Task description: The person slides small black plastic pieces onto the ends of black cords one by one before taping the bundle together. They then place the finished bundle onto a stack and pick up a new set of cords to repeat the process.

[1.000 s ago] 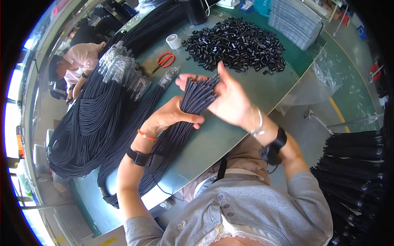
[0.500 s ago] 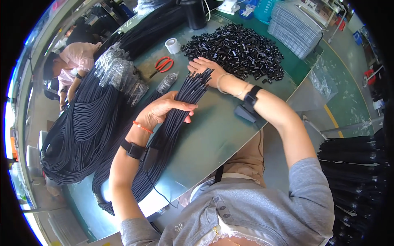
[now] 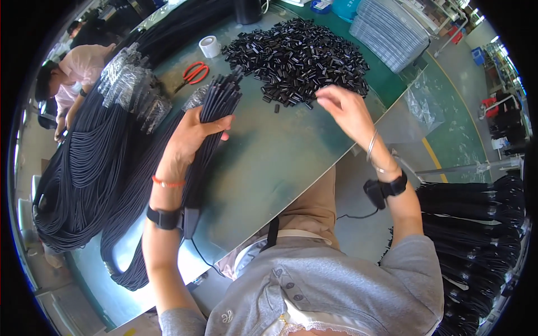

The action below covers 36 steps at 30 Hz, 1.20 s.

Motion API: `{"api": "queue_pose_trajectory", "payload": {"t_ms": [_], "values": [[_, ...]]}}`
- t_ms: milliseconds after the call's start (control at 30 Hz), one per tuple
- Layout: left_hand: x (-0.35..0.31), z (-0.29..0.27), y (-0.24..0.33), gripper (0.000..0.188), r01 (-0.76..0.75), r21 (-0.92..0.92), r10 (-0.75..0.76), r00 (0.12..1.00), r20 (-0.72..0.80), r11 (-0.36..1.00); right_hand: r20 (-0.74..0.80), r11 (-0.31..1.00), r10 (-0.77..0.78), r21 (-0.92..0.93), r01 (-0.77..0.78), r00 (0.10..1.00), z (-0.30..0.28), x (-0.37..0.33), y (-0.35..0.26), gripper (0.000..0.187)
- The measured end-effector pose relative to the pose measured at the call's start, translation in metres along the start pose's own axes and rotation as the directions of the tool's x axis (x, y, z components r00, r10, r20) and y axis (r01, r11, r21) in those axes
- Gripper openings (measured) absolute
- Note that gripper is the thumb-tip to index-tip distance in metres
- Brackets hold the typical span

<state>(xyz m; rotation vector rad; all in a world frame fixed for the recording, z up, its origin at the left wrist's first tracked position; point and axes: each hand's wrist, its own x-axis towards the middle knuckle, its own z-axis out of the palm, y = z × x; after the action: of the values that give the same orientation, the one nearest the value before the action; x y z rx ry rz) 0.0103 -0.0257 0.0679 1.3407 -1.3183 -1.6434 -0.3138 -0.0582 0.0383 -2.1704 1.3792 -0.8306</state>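
My left hand (image 3: 193, 134) is closed round a bundle of black cables (image 3: 221, 98), just below their cut ends, which point up and away from me. The rest of the bundle trails down the table along my left forearm. My right hand (image 3: 347, 109) hovers by the near right edge of a wide pile of short black tube-like pieces (image 3: 302, 56). Its fingers are bent and drawn together; whatever they may hold is too small to make out. A few pieces lie loose in front of the pile.
Beyond my left hand lie red-handled scissors (image 3: 193, 74) and a white tape roll (image 3: 209, 46). Large coils of black cable (image 3: 89, 151) with plastic-wrapped ends cover the left side. Stacked grey trays (image 3: 389, 33) stand far right. Another person (image 3: 78, 70) works at the far left.
My right hand has drawn back from the left edge of the pile and swung right, its fingers now bent. My left hand still grips the cable bundle, more upright now.
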Motion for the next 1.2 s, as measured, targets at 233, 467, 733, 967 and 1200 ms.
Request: {"api": "queue_pose_trajectory", "payload": {"t_ms": [233, 467, 733, 967, 1200], "values": [[0.002, 0.031, -0.027, 0.029, -0.008, -0.257, 0.000, 0.999, -0.033, 0.966, -0.299, 0.964, -0.183, -0.243, 0.111, 0.937, 0.049, -0.013, -0.002, 0.023], [0.008, 0.024, -0.030, 0.028, 0.165, -0.353, -0.109, 0.979, 0.173, 0.921, -0.157, 0.921, -0.298, -0.306, 0.240, 0.942, 0.063, 0.009, 0.014, 0.022], [0.006, 0.028, -0.035, 0.027, 0.052, -0.292, -0.027, 0.996, 0.089, 0.955, 0.132, 0.656, 0.171, 0.724, -0.212, 0.976, 0.048, 0.003, -0.014, 0.019], [0.004, 0.030, -0.034, 0.026, 0.035, -0.306, -0.024, 0.999, 0.040, 0.952, 0.423, 0.191, 0.197, 0.869, -0.457, 0.885, 0.054, 0.001, -0.048, 0.016], [0.003, 0.032, -0.031, 0.024, 0.026, -0.281, -0.015, 0.999, 0.039, 0.959, 0.272, 0.544, 0.076, 0.795, -0.268, 0.959, 0.051, 0.009, -0.046, 0.016]]}}
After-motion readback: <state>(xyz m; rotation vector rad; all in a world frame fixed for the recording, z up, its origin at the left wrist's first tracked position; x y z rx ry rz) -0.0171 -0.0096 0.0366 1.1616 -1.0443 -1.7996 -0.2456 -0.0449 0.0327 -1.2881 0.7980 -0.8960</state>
